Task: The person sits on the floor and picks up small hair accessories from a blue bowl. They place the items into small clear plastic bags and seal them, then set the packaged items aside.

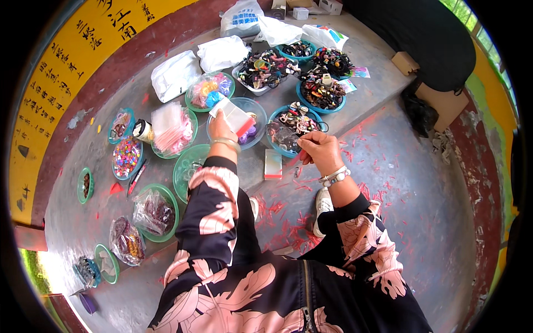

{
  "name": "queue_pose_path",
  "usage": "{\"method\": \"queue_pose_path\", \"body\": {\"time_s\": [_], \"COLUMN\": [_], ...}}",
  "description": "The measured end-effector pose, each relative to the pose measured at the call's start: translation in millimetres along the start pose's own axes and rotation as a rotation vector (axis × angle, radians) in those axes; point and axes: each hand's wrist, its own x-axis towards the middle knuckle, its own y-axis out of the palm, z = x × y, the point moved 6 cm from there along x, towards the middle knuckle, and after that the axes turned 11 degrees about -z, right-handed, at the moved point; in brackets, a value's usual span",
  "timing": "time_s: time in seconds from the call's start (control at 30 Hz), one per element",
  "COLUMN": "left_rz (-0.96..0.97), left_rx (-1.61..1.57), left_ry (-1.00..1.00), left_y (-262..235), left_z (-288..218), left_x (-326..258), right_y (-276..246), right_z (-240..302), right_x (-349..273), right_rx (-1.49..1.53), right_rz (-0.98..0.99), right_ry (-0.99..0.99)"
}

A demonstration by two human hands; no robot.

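**The small bag stands up-left of your right hand, above the clear bowl**

Your left hand (pixel 222 129) holds a small clear plastic bag with a red strip (pixel 235 117) at one end. The fingers pinch it at its lower left corner, and the bag hangs over the rim of a clear bowl (pixel 256 108) near the middle of the raised concrete step (pixel 383 61). The long axis of the bag runs from upper left to lower right, and the red end points down toward your right hand (pixel 320 149).

Your right hand is closed in a pinch with the fingertips turned to the left. Something small seems to be between them, but I cannot tell what it is. This hand hovers just at the near edge of a blue bowl of hair clips (pixel 291 126).

So the bag lies to the left and a little higher than your right hand, near but not touching. One more flat packet (pixel 273 165) lies on the step edge below, between both hands.
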Motion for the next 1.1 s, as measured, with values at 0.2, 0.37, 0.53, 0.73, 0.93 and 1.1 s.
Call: {"method": "queue_pose_path", "body": {"time_s": [0.2,0.37,0.53,0.73,0.93,1.1], "left_rz": [-0.188,-0.137,-0.237,0.075,0.559,0.887], "left_rx": [0.716,0.87,1.14,0.612,0.531,0.822], "left_ry": [0.065,-0.01,0.096,0.758,1.091,1.173], "left_y": [-53.9,-77.7,-56.7,26.9,33.4,22.6], "left_z": [50.7,79.7,65.5,-37.8,-57.1,-25.2], "left_x": [121.8,166.3,135.9,10.8,-166.9,-218.9], "right_y": [-2.4,3.2,1.7,-0.4,-15.8,-1.6], "right_z": [4.3,4.0,3.5,-9.2,-0.5,26.7], "right_x": [-1.1,1.1,3.1,7.9,8.1,-14.3], "right_rx": [0.004,0.044,0.104,0.245,0.132,-0.782], "right_rz": [-0.012,0.016,0.003,0.001,-0.014,0.119], "right_ry": [0.016,0.003,0.08,0.2,0.086,-0.854]}}
